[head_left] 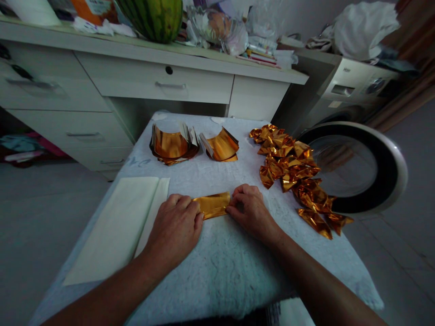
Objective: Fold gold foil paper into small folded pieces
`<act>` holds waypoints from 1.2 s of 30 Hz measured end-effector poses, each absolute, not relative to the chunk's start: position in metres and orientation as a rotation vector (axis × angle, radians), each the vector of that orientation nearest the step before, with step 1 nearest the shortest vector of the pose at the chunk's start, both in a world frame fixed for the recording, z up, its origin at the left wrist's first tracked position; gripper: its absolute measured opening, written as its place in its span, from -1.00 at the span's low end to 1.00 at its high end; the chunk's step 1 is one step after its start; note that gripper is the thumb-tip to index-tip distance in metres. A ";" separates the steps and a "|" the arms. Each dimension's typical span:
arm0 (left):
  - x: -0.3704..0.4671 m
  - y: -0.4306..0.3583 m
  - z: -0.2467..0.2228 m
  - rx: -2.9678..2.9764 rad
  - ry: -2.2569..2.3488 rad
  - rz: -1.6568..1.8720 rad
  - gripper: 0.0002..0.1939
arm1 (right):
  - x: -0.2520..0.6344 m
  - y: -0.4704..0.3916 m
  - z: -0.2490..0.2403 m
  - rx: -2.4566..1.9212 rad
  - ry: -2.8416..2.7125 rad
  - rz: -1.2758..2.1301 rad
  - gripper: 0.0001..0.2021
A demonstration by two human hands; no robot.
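Note:
A strip of gold foil paper [213,204], folded or rolled flat, lies between my hands on the cloth-covered table. Its left end is in the closed fingers of my left hand [180,222], thumb along the near edge. My right hand [249,209] pinches the right end between thumb and fingertips. Beyond them stand two stacks of curved gold foil sheets, a larger stack [171,144] and a smaller stack [222,146]. A pile of twisted, folded gold foil pieces [288,163] lies to the right. Left of my left hand are pale paper sheets [115,222], partly covered by my forearm.
The table's light cloth [217,280] hangs over its edges. Behind is a white desk [200,81] with drawers, carrying a watermelon [152,18], a glass bowl [210,25] and plastic bags. At the right, a washing machine's open round door [356,167] reaches close to the table.

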State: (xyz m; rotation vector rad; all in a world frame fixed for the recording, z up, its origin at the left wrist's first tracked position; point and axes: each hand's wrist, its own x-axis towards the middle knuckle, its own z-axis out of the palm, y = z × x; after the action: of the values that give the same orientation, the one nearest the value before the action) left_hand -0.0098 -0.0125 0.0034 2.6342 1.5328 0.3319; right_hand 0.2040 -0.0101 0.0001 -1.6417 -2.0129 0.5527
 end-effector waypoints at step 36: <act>-0.002 -0.028 -0.008 3.024 1.046 0.488 -0.66 | 0.210 -0.016 0.000 -1.596 -2.004 0.466 -0.85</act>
State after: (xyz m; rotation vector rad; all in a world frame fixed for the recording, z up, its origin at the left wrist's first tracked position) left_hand -0.0023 -0.0275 -0.0077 3.0241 1.0461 0.4880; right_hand 0.2100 -0.0164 0.0001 -1.5964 -2.0036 0.4664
